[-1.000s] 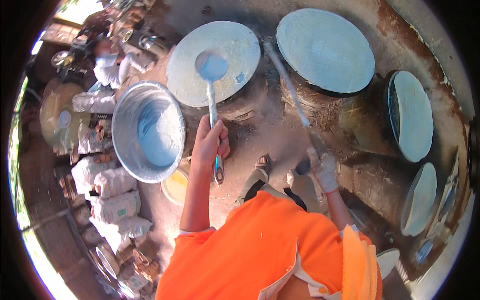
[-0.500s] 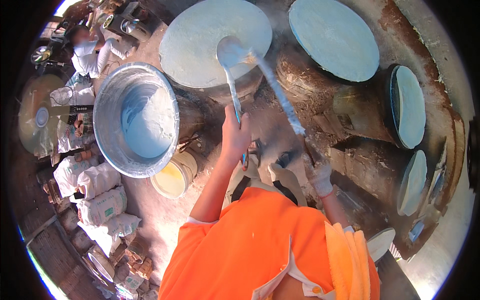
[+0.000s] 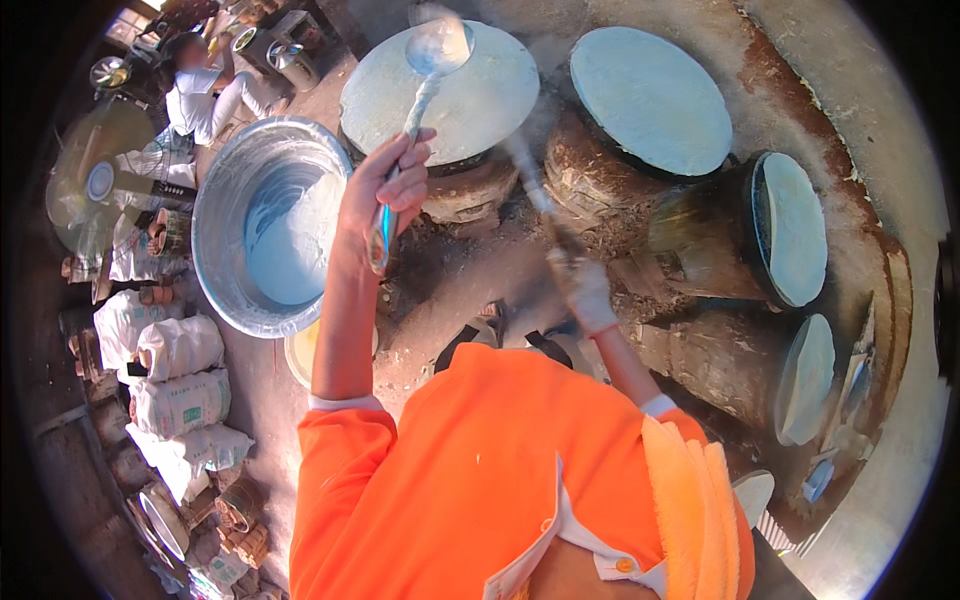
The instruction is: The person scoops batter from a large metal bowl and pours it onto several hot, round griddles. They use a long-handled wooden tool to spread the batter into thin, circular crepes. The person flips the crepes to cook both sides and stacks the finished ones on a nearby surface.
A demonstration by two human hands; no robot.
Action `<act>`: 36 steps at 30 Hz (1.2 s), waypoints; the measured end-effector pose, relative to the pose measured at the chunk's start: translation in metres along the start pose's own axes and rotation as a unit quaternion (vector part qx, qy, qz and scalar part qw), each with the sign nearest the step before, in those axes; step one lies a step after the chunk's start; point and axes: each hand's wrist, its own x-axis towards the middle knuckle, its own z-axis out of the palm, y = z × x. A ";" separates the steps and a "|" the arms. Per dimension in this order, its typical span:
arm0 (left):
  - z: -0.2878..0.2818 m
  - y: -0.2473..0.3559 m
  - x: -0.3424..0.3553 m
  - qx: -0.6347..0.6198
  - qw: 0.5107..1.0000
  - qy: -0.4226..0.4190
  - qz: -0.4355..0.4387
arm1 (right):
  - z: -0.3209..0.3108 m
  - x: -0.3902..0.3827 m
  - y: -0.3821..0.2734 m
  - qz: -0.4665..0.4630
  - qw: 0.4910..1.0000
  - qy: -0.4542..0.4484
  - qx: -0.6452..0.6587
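My bare left hand (image 3: pixel 385 190) is closed around the handle of a metal ladle (image 3: pixel 440 50). Its batter-smeared bowl is over the far round griddle (image 3: pixel 375 105), whose top has a white coating. In a white glove, my right hand (image 3: pixel 587 298) grips a stick (image 3: pixel 528 172) smeared white toward its far end. Motion blurs the stick, and its tip is hard to make out near that griddle's right edge. Left of my left forearm stands a wide metal basin (image 3: pixel 203 240) with white batter inside.
More stoves with white-topped griddles (image 3: pixel 650 100) curve around on the right, one being a side griddle (image 3: pixel 793 230). White sacks (image 3: pixel 180 400) are stacked at left, near a fan (image 3: pixel 100 182). A person (image 3: pixel 200 100) sits at the far left. A bucket (image 3: pixel 302 358) stands below the basin.
My left hand has moved up and left, carrying the ladle toward the griddle's far side. My right hand and the stick have shifted left and forward.
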 end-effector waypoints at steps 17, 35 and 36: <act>-0.018 -0.116 0.027 0.269 0.950 0.151 -0.058 | -0.045 -0.014 0.051 0.044 0.829 0.197 0.521; 0.198 -0.293 0.175 0.172 0.962 -0.132 -0.168 | 0.101 -0.174 0.552 0.646 0.636 0.303 0.295; 0.199 -0.300 0.176 0.133 0.970 -0.132 -0.156 | 0.108 -0.171 0.557 0.637 0.607 0.322 0.349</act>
